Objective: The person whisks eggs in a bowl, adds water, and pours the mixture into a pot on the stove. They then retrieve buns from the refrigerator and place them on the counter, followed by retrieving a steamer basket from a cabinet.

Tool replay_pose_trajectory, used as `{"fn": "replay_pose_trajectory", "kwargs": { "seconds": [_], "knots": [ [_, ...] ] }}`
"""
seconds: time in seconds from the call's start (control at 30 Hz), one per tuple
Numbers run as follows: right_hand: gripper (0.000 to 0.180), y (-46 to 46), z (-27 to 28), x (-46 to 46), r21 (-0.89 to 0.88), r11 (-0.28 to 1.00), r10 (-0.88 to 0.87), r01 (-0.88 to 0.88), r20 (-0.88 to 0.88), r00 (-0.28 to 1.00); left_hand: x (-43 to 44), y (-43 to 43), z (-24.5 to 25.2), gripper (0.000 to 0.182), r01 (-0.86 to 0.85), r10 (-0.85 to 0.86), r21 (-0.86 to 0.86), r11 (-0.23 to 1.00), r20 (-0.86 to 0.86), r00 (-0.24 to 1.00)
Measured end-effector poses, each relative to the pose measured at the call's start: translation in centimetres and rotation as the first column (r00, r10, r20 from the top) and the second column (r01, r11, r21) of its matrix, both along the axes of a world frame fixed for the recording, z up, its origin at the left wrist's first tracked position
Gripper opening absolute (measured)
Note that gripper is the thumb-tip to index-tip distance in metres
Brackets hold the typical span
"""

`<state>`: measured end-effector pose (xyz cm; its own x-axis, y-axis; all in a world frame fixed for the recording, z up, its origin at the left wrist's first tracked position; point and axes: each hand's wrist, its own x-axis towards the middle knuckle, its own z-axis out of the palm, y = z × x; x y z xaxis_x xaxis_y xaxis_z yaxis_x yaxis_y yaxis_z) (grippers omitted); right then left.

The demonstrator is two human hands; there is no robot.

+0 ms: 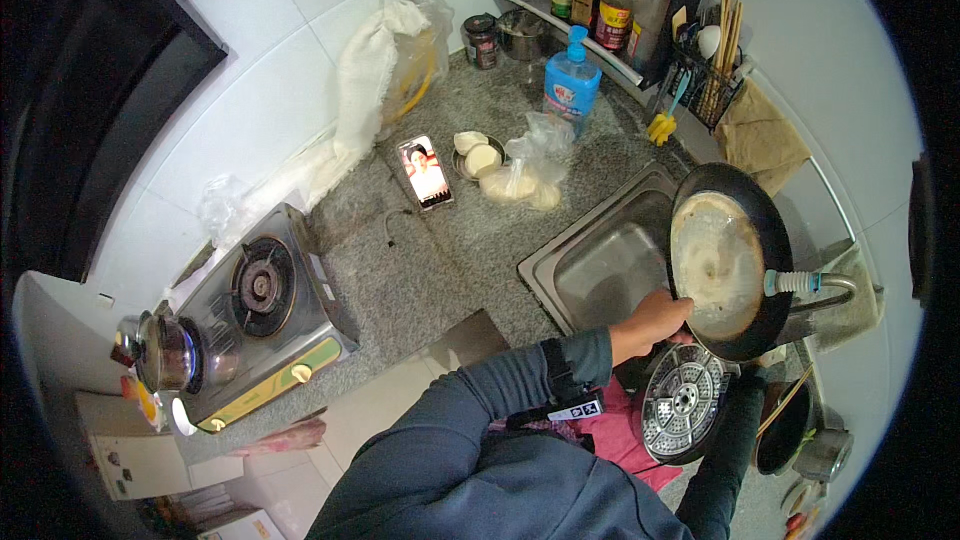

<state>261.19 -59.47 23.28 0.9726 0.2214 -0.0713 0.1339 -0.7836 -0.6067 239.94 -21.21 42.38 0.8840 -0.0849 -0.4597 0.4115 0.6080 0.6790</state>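
My left hand (651,324) grips the lower left rim of a black frying pan (716,262). The pan is tilted over the right side of the stainless steel sink (604,285), its pale, stained inner face turned to me. The tap spout (795,282) ends in a ribbed grey hose at the pan's right side. My right forearm runs up beneath the pan's lower edge; the right hand is hidden there. Just below the pan is a round perforated metal steamer rack (684,399), and whether my right hand touches it cannot be seen.
A gas stove (270,330) stands left, with a lidded pot (161,352) over a blue flame. On the granite counter (375,262) lie a lit phone (426,172), a bowl of pale pieces (480,157) and a plastic bag (525,176). A blue pump bottle (571,82) stands behind.
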Motion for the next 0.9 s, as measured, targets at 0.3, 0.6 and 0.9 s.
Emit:
{"fn": "replay_pose_trajectory", "kwargs": {
  "seconds": [0.3, 0.6, 0.9],
  "knots": [
    [0.035, -0.4, -0.3, 0.0, 0.004, 1.0, -0.001, 0.001, -0.028, 1.0, -0.5, 0.7, 2.0, 0.038, -0.009, 0.009, 0.019, 1.0, -0.014, 1.0],
    [0.031, -0.8, -0.6, 0.7, 0.019, 1.0, 0.009, -0.009, -0.036, 0.999, -0.2, 0.6, 1.1, 0.04, -0.027, 0.027, 0.018, 0.999, -0.022, 0.999],
    [0.027, -1.2, -1.7, 1.2, 0.049, 0.998, 0.042, -0.041, -0.018, 0.999, -0.6, 0.8, 1.2, 0.04, 0.004, -0.003, 0.02, 1.0, -0.017, 1.0]
  ]
}}
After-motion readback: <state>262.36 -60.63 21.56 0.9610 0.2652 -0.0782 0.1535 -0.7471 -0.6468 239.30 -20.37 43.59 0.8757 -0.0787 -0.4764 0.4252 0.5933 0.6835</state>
